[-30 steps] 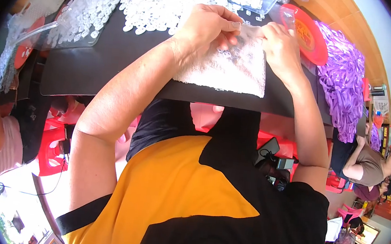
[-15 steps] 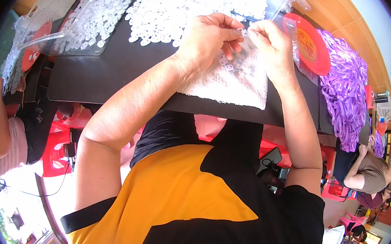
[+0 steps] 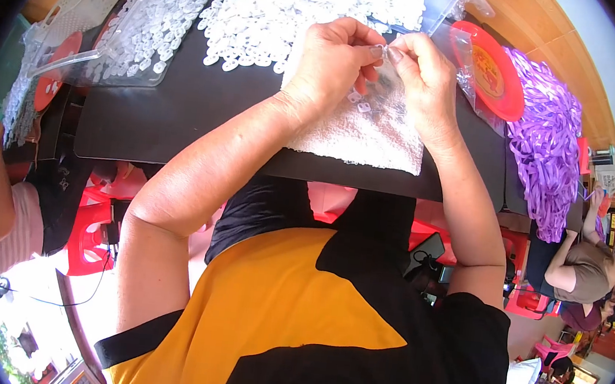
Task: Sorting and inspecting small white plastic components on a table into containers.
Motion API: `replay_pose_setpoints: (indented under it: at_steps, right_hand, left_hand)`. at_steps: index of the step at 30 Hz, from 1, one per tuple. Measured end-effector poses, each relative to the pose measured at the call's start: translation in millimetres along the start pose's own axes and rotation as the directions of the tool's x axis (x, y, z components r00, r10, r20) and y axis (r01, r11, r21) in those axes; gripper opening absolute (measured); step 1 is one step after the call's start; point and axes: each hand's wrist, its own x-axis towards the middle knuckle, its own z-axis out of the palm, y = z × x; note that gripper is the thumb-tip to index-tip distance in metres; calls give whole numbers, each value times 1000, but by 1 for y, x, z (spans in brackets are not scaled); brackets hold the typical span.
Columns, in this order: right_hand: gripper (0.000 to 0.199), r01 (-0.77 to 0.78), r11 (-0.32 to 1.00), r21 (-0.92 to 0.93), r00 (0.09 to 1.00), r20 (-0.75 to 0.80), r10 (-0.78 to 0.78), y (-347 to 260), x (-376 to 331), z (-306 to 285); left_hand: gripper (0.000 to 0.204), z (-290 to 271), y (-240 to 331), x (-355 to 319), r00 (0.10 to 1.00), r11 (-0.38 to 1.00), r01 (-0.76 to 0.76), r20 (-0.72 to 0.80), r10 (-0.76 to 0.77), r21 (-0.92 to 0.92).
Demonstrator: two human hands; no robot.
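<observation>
Above a white towel [image 3: 360,141] on the dark table, my left hand [image 3: 327,64] and my right hand [image 3: 428,81] meet fingertip to fingertip. Thumb and forefinger of each are pinched together. Something tiny and pale shows between them, too small to make out. Below the fingers, a few small white plastic pieces [image 3: 362,107] with holes lie on the towel. Just beyond my hands spreads a large heap of similar white pieces [image 3: 252,35], partly hidden by my left hand.
A clear bin [image 3: 159,78] of white pieces stands at the left. On the right are a red plate [image 3: 512,108], clear plastic bags and a pile of purple ribbon straps [image 3: 545,148]. Other people sit at both sides, one in a striped top [image 3: 3,237], one in brown [image 3: 581,274].
My fingertips have drawn closer together over the towel, and the pale bit between them shows less. The small white pieces on the towel are now more plainly visible.
</observation>
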Motion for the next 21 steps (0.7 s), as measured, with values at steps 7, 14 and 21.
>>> replay_pose_setpoints:
  at_steps: [7, 14, 21]
  right_hand:
    - [8, -35, 991, 131, 994, -95, 48, 1, -5, 4]
    - [7, -47, 988, 147, 995, -82, 60, 0, -4, 4]
    - [6, -43, 992, 121, 997, -64, 51, -7, -3, 4]
  left_hand:
    - [10, 4, 2, -4, 999, 1000, -3, -50, 4, 24]
    - [10, 3, -2, -2, 999, 1000, -13, -42, 14, 10]
    - [10, 3, 0, -4, 999, 1000, -7, -49, 7, 8]
